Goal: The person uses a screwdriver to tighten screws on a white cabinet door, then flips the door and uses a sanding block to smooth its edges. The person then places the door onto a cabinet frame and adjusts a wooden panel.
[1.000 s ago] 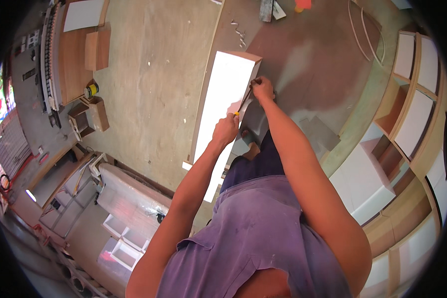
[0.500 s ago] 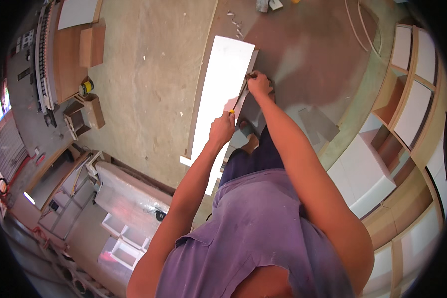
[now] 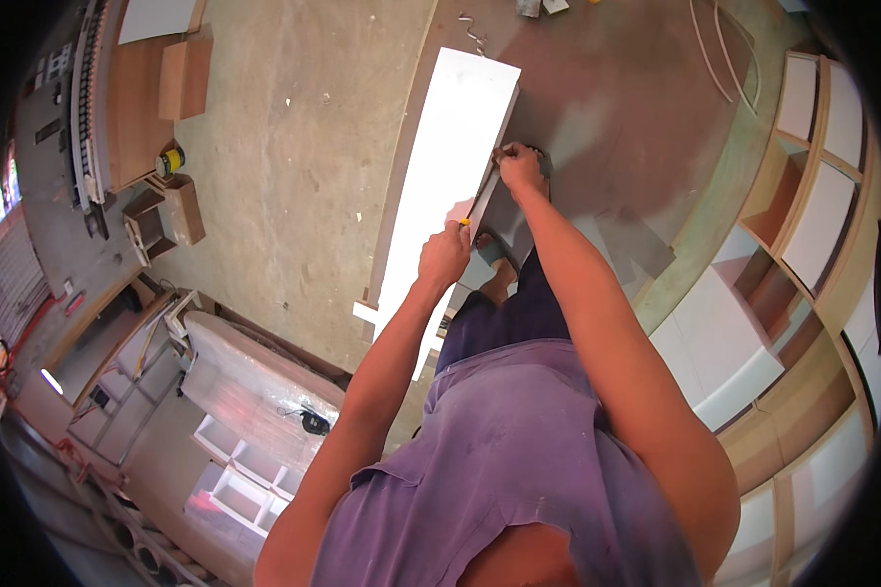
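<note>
Left hand [image 3: 444, 256] grips slim yellow-handled tool [image 3: 465, 222], right hand [image 3: 522, 168] pinches its dark far end, at right edge of white panel [image 3: 455, 117]. I note both shifted bodyward; work seemingly advancing.

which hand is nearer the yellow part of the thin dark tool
Left. The left hand grips directly beside the yellow part; the right hand is farther forward, near the far end of the tool.
</note>
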